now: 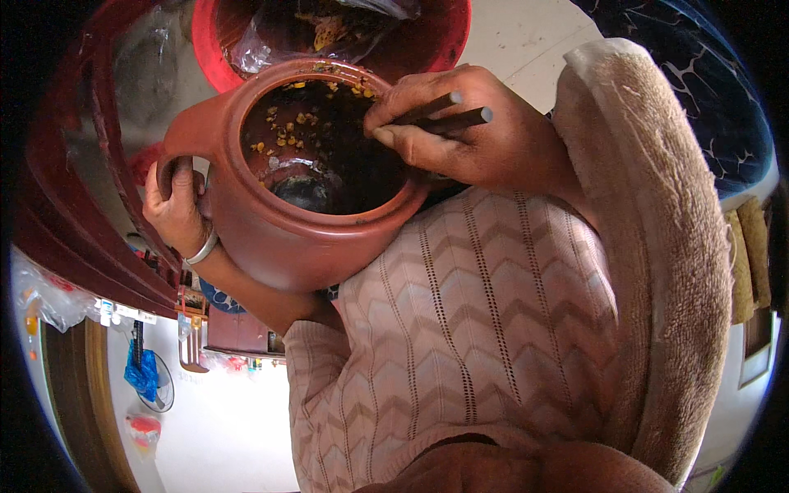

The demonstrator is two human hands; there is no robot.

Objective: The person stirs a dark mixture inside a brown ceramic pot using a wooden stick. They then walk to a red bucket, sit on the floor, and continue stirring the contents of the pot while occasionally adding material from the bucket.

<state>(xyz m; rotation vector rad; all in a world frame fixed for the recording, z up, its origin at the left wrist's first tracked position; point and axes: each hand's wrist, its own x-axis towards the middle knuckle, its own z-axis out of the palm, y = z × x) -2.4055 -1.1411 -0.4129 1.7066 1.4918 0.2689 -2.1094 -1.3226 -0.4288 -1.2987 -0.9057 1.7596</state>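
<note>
A reddish-brown clay pot is tilted with its wide mouth facing up toward me. Wrapped around its side handle, my left hand keeps hold of it and wears a bracelet at the wrist. Over the far right rim, my right hand grips a pair of dark chopsticks, blunt ends outward; their other ends are hidden by the fingers and the dark interior. Small yellow bits cling to the inner wall and rim. Something dark and glossy shows lower inside, too dim to make out.
Just beyond the pot stands a red basin holding a clear plastic bag and dark and yellowish scraps. Dark red wooden furniture curves along the left. A beige towelling cloth covers my right upper arm. Dark blue patterned fabric lies at far right.
</note>
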